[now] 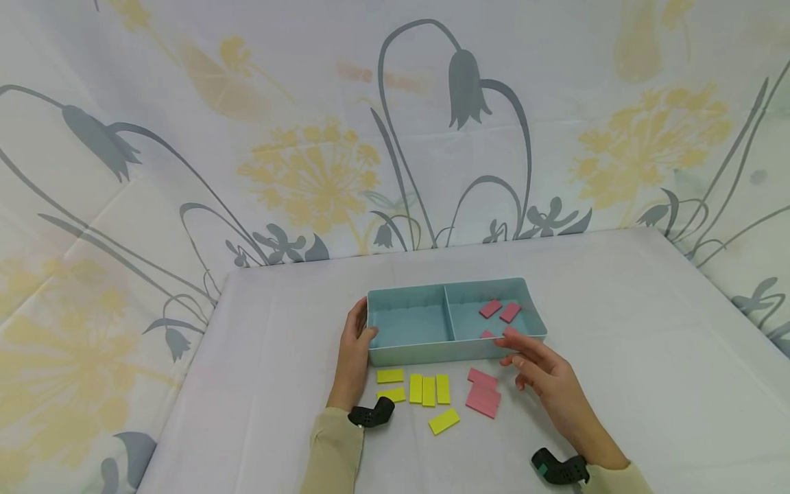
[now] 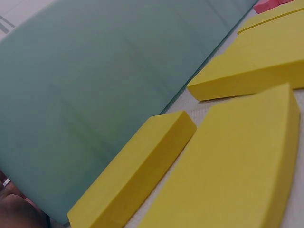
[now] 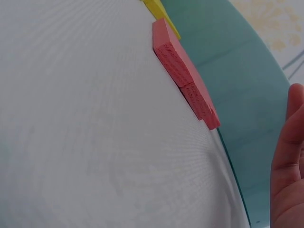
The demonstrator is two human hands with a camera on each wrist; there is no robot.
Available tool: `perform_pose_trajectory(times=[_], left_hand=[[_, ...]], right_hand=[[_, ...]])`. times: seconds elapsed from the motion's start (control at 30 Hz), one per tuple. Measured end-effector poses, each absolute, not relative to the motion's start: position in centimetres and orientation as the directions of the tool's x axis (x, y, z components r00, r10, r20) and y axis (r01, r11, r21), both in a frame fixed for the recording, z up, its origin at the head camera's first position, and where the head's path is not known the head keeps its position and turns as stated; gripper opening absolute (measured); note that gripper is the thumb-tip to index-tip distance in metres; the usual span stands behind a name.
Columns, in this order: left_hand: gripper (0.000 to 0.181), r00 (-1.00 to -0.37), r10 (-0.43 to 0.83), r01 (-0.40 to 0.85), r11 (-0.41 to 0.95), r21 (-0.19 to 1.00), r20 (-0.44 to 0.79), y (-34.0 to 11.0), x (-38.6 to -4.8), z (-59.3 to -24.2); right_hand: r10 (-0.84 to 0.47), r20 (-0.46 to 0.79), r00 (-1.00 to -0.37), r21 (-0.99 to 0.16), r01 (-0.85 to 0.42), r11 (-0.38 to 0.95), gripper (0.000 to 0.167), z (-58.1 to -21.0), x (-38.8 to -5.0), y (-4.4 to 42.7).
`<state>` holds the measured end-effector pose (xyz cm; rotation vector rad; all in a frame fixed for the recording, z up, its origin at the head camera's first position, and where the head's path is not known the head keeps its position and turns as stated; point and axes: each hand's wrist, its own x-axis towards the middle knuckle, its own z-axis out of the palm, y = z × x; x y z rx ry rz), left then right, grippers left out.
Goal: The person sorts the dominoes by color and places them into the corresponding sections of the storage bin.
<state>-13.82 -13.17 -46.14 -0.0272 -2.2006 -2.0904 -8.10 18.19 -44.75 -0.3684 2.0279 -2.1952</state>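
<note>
The left hand [image 1: 353,351] grips the left end of the box [image 1: 426,355], thumb bent over the rim and fingers round the outside of the wall. The right hand [image 1: 544,374] is at the box's front right corner, its fingers parted and loosely bent, the foremost reaching over the front rim; it appears to have hold of nothing, though whether a fingertip touches a block there cannot be told. Four pink blocks [image 1: 490,309] show in the right compartment, just beyond and left of that hand's fingertips; the front two are partly hidden by the wall, and one lies right by the fingers. A divider [image 1: 449,313] parts this side from the left compartment, which is nearest the left hand. On the surface [image 1: 278,398] before the box, more pink blocks [image 1: 483,400] lie touching one another, left of the right hand and near it. Six yellow blocks [image 1: 428,392] lie further left: two just right of the left wrist, three side by side in the middle, and one set askew nearer the person. The left wrist view shows one yellow block close against the box wall. Each wrist wears a black camera [image 1: 371,413].
</note>
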Motion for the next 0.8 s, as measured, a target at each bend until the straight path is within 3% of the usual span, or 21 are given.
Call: perform_pose_trajectory(times=[0.47,0.8], left_hand=[[0.051,-0.995,-0.064,0.071,0.066,0.995,0.075,-13.22,-13.88,-46.20],[0.051,-0.994,-0.052,0.094,0.052,0.994,0.097,-13.26,-13.96,-46.14]], right_hand=[[-0.266,0.084,-0.960,-0.996,-0.075,-0.045,0.043,-44.95,-8.21,18.20],[-0.222,-0.049,-0.974,-0.994,0.026,0.105,0.040,-45.28,-8.37,17.89]])
